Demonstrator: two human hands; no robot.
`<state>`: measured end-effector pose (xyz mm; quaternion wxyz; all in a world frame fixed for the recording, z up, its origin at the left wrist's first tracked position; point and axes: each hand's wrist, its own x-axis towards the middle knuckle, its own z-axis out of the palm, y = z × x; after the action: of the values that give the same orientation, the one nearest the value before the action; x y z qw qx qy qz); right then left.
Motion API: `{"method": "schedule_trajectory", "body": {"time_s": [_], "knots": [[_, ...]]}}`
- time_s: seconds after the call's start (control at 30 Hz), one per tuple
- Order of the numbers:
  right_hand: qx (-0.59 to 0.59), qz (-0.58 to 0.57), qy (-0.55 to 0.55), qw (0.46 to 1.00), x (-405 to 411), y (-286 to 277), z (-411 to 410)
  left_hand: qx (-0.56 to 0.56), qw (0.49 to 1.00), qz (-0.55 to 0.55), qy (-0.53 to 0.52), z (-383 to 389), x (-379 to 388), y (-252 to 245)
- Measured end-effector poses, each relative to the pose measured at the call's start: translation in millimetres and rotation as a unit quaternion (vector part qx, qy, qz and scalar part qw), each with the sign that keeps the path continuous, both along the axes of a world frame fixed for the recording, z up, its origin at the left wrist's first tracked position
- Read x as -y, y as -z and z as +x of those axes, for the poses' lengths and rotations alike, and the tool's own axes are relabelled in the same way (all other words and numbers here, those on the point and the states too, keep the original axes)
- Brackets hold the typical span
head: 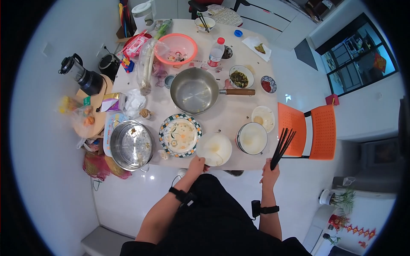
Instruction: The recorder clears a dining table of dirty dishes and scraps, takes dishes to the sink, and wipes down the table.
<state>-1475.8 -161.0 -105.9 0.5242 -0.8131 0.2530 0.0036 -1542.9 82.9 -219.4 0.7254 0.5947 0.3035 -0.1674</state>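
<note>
My left hand [197,166] grips the rim of a white bowl [214,149] at the table's near edge; a thin noodle-like strand lies inside it. Several black chopsticks [282,148] fan upward from my right hand [270,173], which is closed around their lower ends. Between my hands, a used bowl [253,138], seemingly stacked on others, stands near a plate [268,116] with a brownish residue. Left of the held bowl lies a plate with a checkered rim [162,140], its floral face smeared. Beyond sits a steel saucepan [194,91] with a wooden handle and food bits inside.
A steel pot [131,145] stands at the table's left corner. Farther back are a pink basin [177,48], a leek [148,60] in plastic, a bottle [217,52] and a bowl of dark food [239,78]. An orange chair [291,128] adjoins the right edge.
</note>
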Motion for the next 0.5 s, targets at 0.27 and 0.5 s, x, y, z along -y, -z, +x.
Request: {"method": "schedule_trajectory", "body": {"time_s": [0.27, 0.5], "knots": [[0.058, 0.127, 0.004, 0.990, 16.6, 64.4, 41.4, -0.014, 0.989, 0.086, -0.118, -14.7, -90.8, 1.0], [0.015, 0.153, 0.019, 0.988, -3.5, 89.9, 52.0, -0.014, 0.981, 0.054, -0.188, -15.1, -99.5, 20.4]]}}
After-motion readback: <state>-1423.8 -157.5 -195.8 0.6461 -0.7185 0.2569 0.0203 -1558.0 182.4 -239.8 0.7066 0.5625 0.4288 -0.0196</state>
